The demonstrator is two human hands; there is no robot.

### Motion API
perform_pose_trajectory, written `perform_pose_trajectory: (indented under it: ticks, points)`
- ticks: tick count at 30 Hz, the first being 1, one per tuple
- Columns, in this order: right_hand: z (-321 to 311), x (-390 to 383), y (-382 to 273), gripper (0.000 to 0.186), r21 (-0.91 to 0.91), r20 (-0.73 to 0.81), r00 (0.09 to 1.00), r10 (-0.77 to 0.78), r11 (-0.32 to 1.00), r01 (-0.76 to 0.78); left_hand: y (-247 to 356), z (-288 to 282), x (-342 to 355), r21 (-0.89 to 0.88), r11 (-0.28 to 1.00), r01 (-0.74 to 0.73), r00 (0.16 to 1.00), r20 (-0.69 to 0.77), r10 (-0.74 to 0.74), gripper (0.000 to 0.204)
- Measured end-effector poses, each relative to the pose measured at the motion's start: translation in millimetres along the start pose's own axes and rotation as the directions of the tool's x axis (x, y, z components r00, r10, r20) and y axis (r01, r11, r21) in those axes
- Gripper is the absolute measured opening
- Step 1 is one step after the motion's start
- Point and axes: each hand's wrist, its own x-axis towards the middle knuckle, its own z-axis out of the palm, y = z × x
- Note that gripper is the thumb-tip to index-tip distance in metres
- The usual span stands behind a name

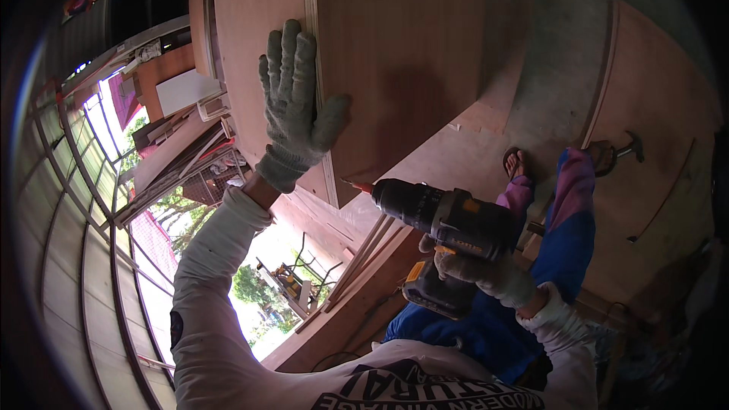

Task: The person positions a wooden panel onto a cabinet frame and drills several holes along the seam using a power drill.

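My left grip [292, 110] is flat, fingers straight, across the brown panel's [395, 53] pale edge [310, 0] – holding nothing. My right grip [486, 272] is wrapped round the drill [471, 220], just off the panel's near corner, bit [358, 184] pointing at that edge – can't tell if touching. Pushed at a slant, the bit could skid off the narrow edge, maybe snagging my left cuff [282, 168]. One flat palm might let the panel shift.
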Motion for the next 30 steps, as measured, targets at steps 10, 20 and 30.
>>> perform_pose_trajectory:
  ticks: [10, 20, 30]
  points:
    - [-0.8, -2.5, -1.9, 0.040, 0.018, 0.019, 0.998, 0.058, 0.998, -0.059, 3.5, -1.7, 4.3, -0.088, 0.996, 0.033, 0.998, -0.052, -0.038, 0.089]
    - [3.2, -5.9, 4.4, 0.056, 0.001, -0.012, 1.000, 0.015, 1.000, -0.015, 4.7, -1.4, 7.4, -0.086, 0.996, 0.021, 0.998, -0.058, -0.026, 0.088]
    - [8.9, -5.2, 6.4, 0.046, -0.034, -0.225, 0.974, 0.008, 0.999, -0.016, -0.3, 3.9, 4.3, -0.057, 0.998, -0.007, 0.994, -0.105, 0.001, 0.083]
